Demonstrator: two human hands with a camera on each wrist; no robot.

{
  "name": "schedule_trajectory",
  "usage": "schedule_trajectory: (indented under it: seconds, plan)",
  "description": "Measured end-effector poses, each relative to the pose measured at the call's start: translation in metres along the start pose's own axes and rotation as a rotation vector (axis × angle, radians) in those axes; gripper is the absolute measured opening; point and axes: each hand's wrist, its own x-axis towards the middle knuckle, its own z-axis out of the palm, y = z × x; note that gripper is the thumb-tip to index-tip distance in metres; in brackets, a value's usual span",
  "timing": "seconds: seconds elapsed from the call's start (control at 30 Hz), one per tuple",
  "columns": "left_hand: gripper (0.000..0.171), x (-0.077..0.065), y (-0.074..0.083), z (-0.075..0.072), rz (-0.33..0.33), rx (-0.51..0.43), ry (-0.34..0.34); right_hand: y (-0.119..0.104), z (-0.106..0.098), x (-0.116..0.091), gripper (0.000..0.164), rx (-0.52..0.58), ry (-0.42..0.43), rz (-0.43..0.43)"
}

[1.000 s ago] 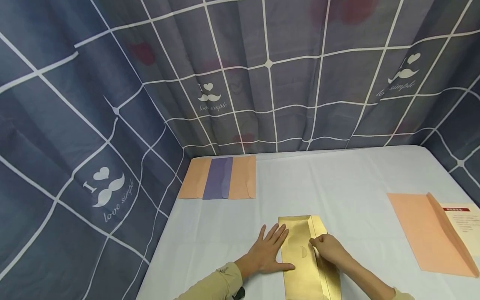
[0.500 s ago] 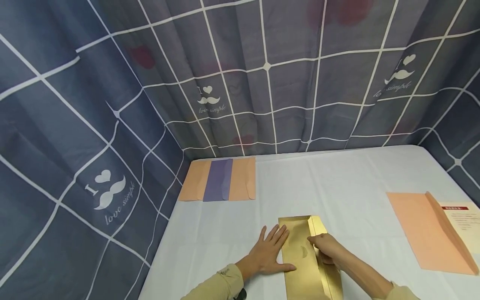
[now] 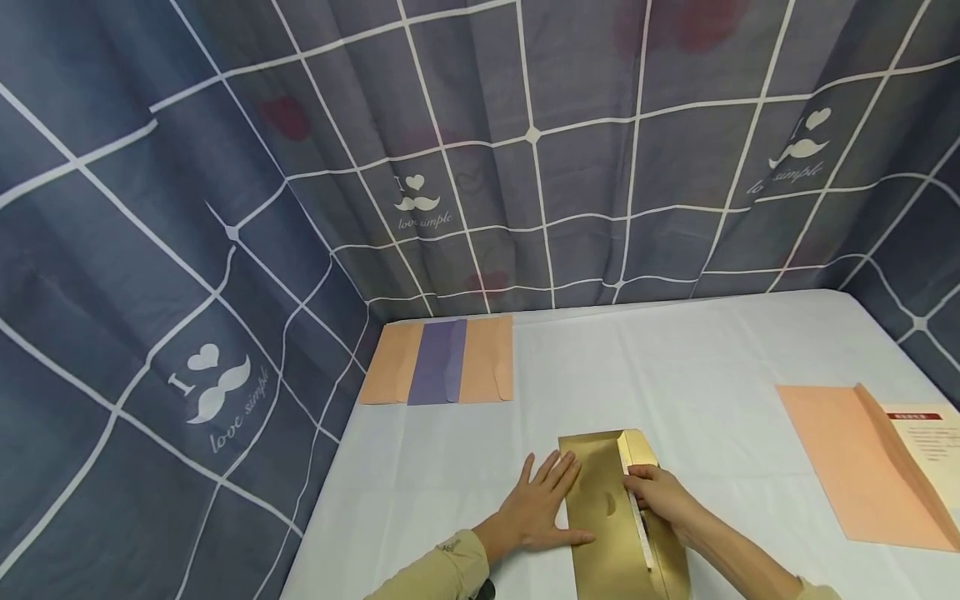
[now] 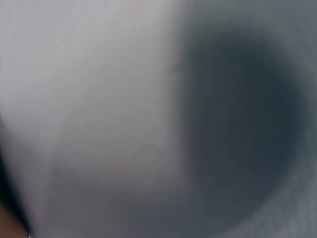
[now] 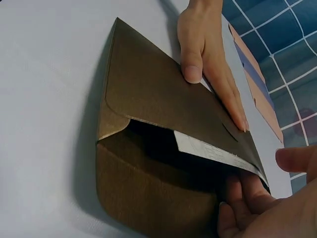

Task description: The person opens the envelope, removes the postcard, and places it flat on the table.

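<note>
A gold envelope (image 3: pixel 600 517) lies on the white table with its flap unfolded to the right. My left hand (image 3: pixel 536 506) rests flat on its left edge, fingers spread. At the opening, my right hand (image 3: pixel 658 493) has its fingers curled inside at a whitish printed paper (image 3: pixel 637 518), whose edge sticks out as a narrow strip. Seen from the right wrist, the paper (image 5: pixel 218 153) crosses the dark pocket, and the right fingers (image 5: pixel 247 193) reach beneath it; the thumb (image 5: pixel 292 158) stands apart. Most of the paper is hidden inside. The left wrist view is a grey blur.
Two peach envelopes (image 3: pixel 486 358) with a purple envelope (image 3: pixel 437 362) between them lie at the back left. To the right lies an unfolded peach envelope (image 3: pixel 847 458) beside a cream printed sheet (image 3: pixel 926 446). Dark checked curtains (image 3: pixel 585 175) hang around the table.
My right fingers have worked into the envelope's opening, and the whitish paper's edge has come into sight there. My left hand stays flat on the envelope.
</note>
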Motion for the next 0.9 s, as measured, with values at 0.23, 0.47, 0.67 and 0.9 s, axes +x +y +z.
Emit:
schedule_trajectory:
  seconds: [0.23, 0.47, 0.67, 0.9]
  plan:
    - [0.099, 0.000, -0.001, 0.000, 0.008, 0.020, 0.018, 0.008, -0.007, -0.007, 0.047, -0.109, 0.121, -0.098]
    - [0.099, 0.000, -0.001, -0.003, 0.026, 0.032, 0.040, 0.019, -0.053, -0.007, 0.042, -0.350, 0.467, -0.217]
    - [0.099, -0.002, 0.001, -0.003, 0.012, 0.045, 0.035, 0.038, -0.117, 0.001, 0.041, -0.407, 0.634, -0.177]
    - [0.099, -0.003, 0.002, -0.002, 0.002, 0.049, 0.027, 0.060, -0.160, 0.003, 0.041, -0.485, 0.699, -0.107]
